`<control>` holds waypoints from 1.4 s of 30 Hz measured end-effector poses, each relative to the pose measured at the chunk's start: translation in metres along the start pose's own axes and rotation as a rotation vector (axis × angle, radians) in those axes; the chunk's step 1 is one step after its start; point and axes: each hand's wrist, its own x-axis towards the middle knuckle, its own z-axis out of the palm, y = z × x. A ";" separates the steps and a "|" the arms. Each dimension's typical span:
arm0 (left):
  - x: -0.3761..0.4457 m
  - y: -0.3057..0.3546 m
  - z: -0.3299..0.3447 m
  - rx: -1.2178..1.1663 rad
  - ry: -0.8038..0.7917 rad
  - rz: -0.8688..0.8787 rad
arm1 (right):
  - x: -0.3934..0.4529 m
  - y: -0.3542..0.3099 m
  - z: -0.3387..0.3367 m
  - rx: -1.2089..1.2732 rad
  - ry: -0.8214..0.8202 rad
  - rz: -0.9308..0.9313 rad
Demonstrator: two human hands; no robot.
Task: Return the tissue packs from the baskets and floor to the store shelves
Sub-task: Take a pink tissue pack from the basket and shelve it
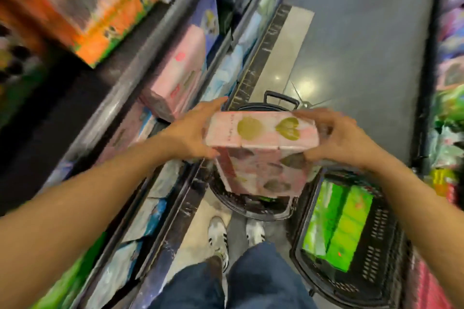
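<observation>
Head view: blurred look down a store aisle; places are given from the held pink tissue pack [261,133].
Shelves [140,78]: left of the pack, carrying an orange box [100,7] far up-left and another pink pack [175,75] just up-left.
Left hand [193,133]: pressed to the pack's left end, fingers stretched along it, thumb under.
Held pack: in the air between both hands, above a black basket [251,203].
Right hand [336,138]: gripping the pack's right end with curled fingers.
Second basket [376,241]: on the floor [364,45] down-right of the pack, holding green tissue packs [336,226].
</observation>
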 end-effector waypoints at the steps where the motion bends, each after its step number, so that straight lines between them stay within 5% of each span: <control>1: -0.004 0.011 -0.019 -0.043 0.062 0.012 | 0.005 -0.019 -0.020 0.018 0.009 -0.030; 5: -0.036 0.052 -0.076 -0.326 0.410 -0.059 | 0.007 -0.092 -0.093 0.091 -0.015 -0.177; 12: -0.080 0.126 -0.107 -0.329 0.392 -0.009 | -0.005 -0.195 -0.198 0.230 -0.052 -0.355; 22: -0.143 0.230 -0.195 -0.472 0.945 0.089 | -0.034 -0.337 -0.268 0.438 0.128 -0.852; 26: -0.185 0.252 -0.228 -0.436 1.178 0.117 | -0.015 -0.376 -0.255 0.524 0.291 -1.046; 32: -0.264 0.252 -0.267 -0.262 1.354 0.140 | 0.012 -0.416 -0.173 0.367 0.071 -1.043; 42: -0.370 0.185 -0.291 -0.075 1.454 -0.047 | 0.043 -0.509 -0.033 0.414 -0.001 -1.144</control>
